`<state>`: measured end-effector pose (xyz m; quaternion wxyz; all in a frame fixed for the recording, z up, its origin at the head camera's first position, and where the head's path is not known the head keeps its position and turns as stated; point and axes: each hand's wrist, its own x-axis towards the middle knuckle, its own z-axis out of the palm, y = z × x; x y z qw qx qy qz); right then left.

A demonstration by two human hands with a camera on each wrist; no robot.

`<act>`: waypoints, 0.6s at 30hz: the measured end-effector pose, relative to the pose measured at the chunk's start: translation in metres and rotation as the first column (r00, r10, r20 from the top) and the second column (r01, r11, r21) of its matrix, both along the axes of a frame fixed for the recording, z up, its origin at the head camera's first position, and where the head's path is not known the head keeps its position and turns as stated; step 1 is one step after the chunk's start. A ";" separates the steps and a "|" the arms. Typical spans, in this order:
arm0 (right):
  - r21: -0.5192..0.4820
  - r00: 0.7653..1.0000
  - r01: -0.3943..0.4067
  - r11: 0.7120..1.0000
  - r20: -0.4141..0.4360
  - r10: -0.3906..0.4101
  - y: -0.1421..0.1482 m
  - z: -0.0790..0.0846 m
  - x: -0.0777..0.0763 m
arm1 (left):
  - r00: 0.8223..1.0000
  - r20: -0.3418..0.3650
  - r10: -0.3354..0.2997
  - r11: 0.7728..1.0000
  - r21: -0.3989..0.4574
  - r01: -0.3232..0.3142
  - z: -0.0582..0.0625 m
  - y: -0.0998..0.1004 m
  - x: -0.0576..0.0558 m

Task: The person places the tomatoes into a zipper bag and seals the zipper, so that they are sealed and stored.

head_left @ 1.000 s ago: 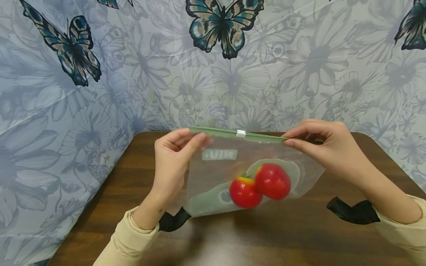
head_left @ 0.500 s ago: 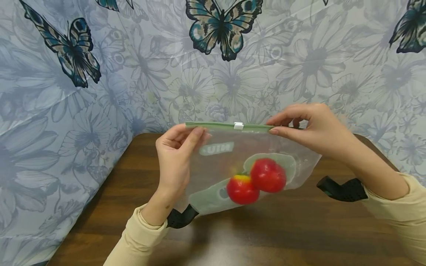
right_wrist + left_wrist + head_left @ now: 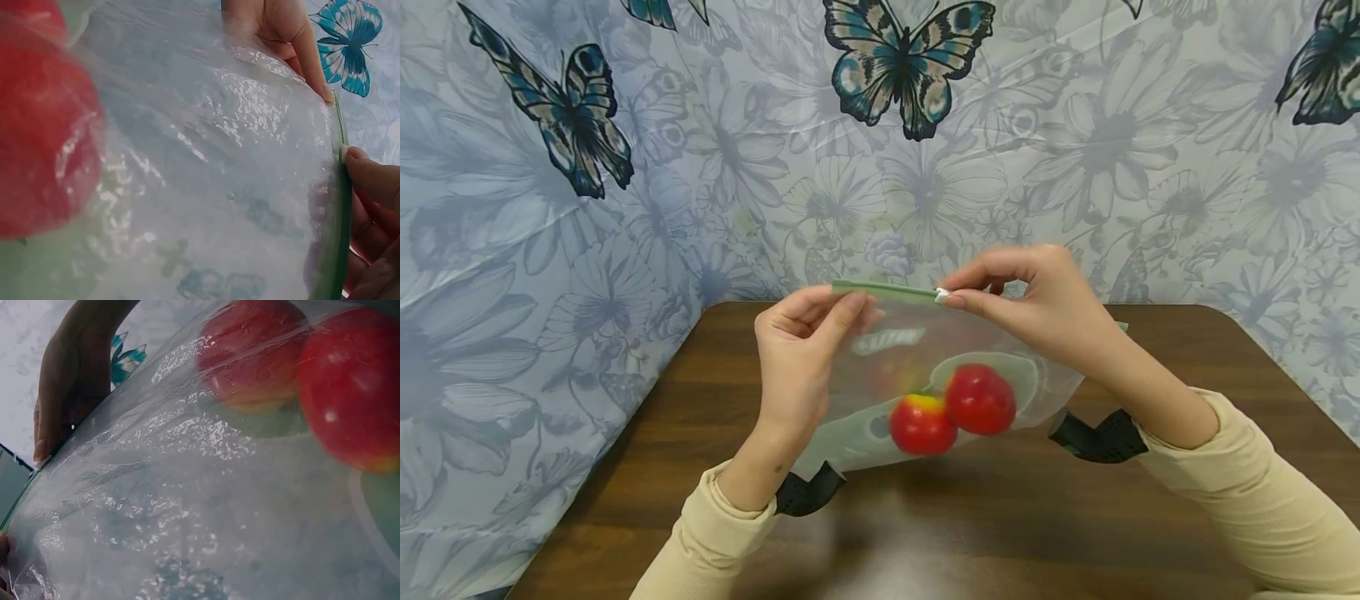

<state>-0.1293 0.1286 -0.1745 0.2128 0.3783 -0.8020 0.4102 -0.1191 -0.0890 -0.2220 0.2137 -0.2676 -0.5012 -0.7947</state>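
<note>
A translucent slider bag [image 3: 842,421] with a green zip strip hangs in the air above the table. Two red fruits with yellow tops, which look like apples, lie inside: one lower left [image 3: 923,423], one upper right [image 3: 981,398]. My left hand [image 3: 793,358] pinches the zip strip's left end between thumb and fingers. The thumb and index finger of my right hand [image 3: 1037,296] pinch the white slider [image 3: 941,295] midway along the strip. My right hand and wrist cover much of the strip's right half. Wrinkled clear plastic [image 3: 156,487] fills most of the left wrist view.
Below the bag is a dark wooden table [image 3: 985,533] with rounded far corners. A floral cloth backdrop [image 3: 737,167] with printed butterflies [image 3: 913,71] stands behind and to the left. Black devices [image 3: 1101,437] sit at both wrists.
My right hand has left the strip's right end and moved left onto the slider. My left hand keeps its pinch almost in place. The fruits have swung slightly left with the bag.
</note>
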 end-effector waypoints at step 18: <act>0.023 1.000 0.019 1.000 0.012 -0.019 0.014 -0.006 -0.001 | 0.999 -0.016 0.030 1.000 -0.005 -0.030 0.002 -0.009 0.001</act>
